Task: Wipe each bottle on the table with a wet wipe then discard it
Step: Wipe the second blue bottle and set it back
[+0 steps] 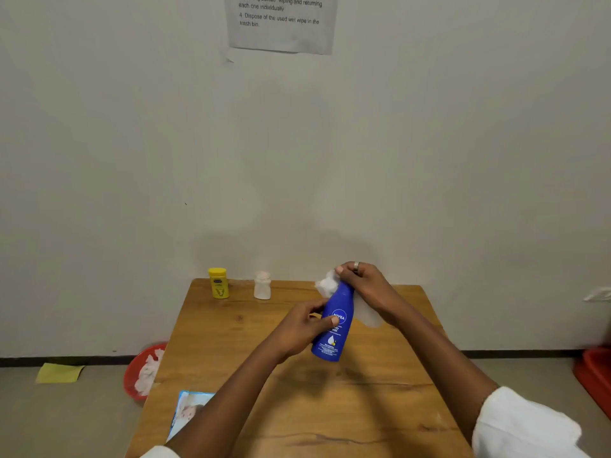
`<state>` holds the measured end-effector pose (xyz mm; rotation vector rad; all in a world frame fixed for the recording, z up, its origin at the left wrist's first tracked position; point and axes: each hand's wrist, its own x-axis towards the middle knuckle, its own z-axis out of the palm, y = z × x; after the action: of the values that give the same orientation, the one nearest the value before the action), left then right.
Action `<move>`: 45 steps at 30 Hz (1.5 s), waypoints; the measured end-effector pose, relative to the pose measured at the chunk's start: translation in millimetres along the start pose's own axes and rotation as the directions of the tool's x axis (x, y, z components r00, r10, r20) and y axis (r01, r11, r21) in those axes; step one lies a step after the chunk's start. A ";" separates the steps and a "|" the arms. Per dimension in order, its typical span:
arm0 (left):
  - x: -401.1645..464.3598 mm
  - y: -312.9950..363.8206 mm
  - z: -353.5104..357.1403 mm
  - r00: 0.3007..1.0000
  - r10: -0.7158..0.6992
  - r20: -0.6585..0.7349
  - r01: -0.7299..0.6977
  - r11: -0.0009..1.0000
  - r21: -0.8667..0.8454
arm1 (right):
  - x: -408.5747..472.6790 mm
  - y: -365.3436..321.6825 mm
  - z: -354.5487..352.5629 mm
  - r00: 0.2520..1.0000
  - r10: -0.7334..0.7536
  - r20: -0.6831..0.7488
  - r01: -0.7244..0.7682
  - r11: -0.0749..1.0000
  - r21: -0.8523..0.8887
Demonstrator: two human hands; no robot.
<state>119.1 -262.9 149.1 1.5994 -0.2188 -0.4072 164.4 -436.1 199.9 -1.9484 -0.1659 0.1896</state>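
A blue Nivea lotion bottle is held in the air above the middle of the wooden tabletop, tilted so its top leans away toward the wall and a little right, label facing the camera. The left hand is closed around the bottle's mid section from the left, thumb across the front just by the logo. The right hand, w/ a ring on one finger, is closed on a crumpled white wet wipe and presses it vs the bottle's top end, so the cap is hidden under wipe and fingers. Both forearms reach in from the near edge; white sleeves show at the bottom corners.

Along the far edge of the tabletop, toward the far left corner, a small yellow bottle stands upright. Just to its right, apart from it, stands a small white bottle, also upright. At the near left corner a pack of wet wipes lies partly over the edge, partly covered by the left forearm.

On the floor left of the table sits a red bin w/ used white wipes inside. Further left a yellow-green paper lies on the floor. A red object is cut off at the right edge. On the wall above hangs a printed instruction sheet, partly readable
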 end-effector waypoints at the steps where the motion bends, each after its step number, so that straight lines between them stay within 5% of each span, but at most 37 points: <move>1: -0.5 1.6 0.0 1.000 -0.004 0.019 0.003 1.000 0.012 | 2.4 -2.2 -0.6 0.998 -0.049 0.050 0.055 0.992 -0.112; 3: -1.6 2.7 -1.3 0.999 -0.009 0.048 0.007 0.999 0.041 | 4.0 -3.9 -0.4 0.980 -0.124 0.156 0.177 0.901 -0.396; 5: -1.5 0.9 -4.1 0.998 0.003 0.059 -0.008 0.995 0.099 | 2.7 -3.3 0.2 0.949 -0.193 0.249 0.311 0.694 -0.650; 7: -2.0 0.0 -5.8 0.999 0.038 0.030 -0.045 0.970 0.239 | 3.2 0.2 -1.0 0.944 -0.207 0.258 0.330 0.546 -0.770; 10: -1.9 -2.7 0.1 0.972 0.222 -0.070 -0.110 0.704 0.702 | 7.9 3.7 -0.9 0.981 -0.123 0.153 0.195 0.534 -0.823; 12: -2.9 -4.9 7.3 0.931 0.349 -0.105 -0.122 0.568 0.814 | 7.8 2.8 1.3 0.983 -0.146 0.115 0.172 0.482 -0.859; 14: -3.0 -4.5 8.3 0.967 0.225 -0.115 -0.099 0.757 0.645 | 4.5 2.4 1.8 0.945 -0.282 0.169 0.276 0.404 -0.872; 16: -3.4 0.0 1.3 0.992 -0.064 0.107 0.041 0.978 0.206 | -1.6 0.8 1.1 0.876 -0.383 0.293 0.434 0.362 -0.825; 18: -6.6 -0.9 -6.2 0.931 -0.113 0.347 0.128 0.991 -0.023 | -8.7 -1.1 1.9 0.830 -0.422 0.364 0.521 0.354 -0.777; 19: -7.0 -1.9 -7.6 0.920 -0.101 0.379 0.124 0.992 -0.037 | -11.0 -1.1 3.1 0.824 -0.433 0.366 0.530 0.358 -0.769; 21: -3.5 -4.4 -1.4 0.970 -0.094 0.225 0.061 0.987 0.150 | -10.2 0.9 5.4 0.856 -0.421 0.300 0.476 0.417 -0.774; 24: 3.2 -12.4 13.2 0.988 0.116 -0.106 -0.017 0.748 0.664 | 0.0 6.4 3.7 0.955 -0.268 0.125 0.274 0.643 -0.715; 26: 4.3 -14.0 21.4 0.968 0.214 -0.132 -0.058 0.700 0.711 | 3.1 7.7 2.8 0.965 -0.238 0.113 0.243 0.641 -0.728; 30: 1.2 0.6 12.3 0.986 -0.110 0.123 0.095 0.988 0.124 | -1.5 2.4 -2.6 0.923 -0.318 0.216 0.358 0.505 -0.785; 33: -0.9 -1.6 -2.6 0.961 -0.110 0.254 0.142 0.983 -0.112 | -4.4 -0.9 -5.2 0.928 -0.290 0.234 0.365 0.583 -0.726; 37: -1.7 -5.7 -5.6 0.825 -0.125 0.551 0.407 0.807 -0.428 | -11.5 -11.2 -0.3 0.982 -0.123 0.144 0.172 0.898 -0.404; 42: -6.2 -13.4 -7.9 0.729 -0.039 0.684 0.486 0.732 -0.476 | -9.2 -8.7 2.9 0.984 0.153 0.097 -0.146 0.987 -0.071; 45: -10.3 -18.4 -10.5 0.688 -0.090 0.720 0.528 0.743 -0.411 | -10.2 2.8 -0.6 0.972 0.172 0.161 -0.176 0.984 0.011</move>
<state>111.8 -247.9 132.5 0.7881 -0.3034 -1.2243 154.6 -439.8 198.0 -1.9228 -0.0967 0.4618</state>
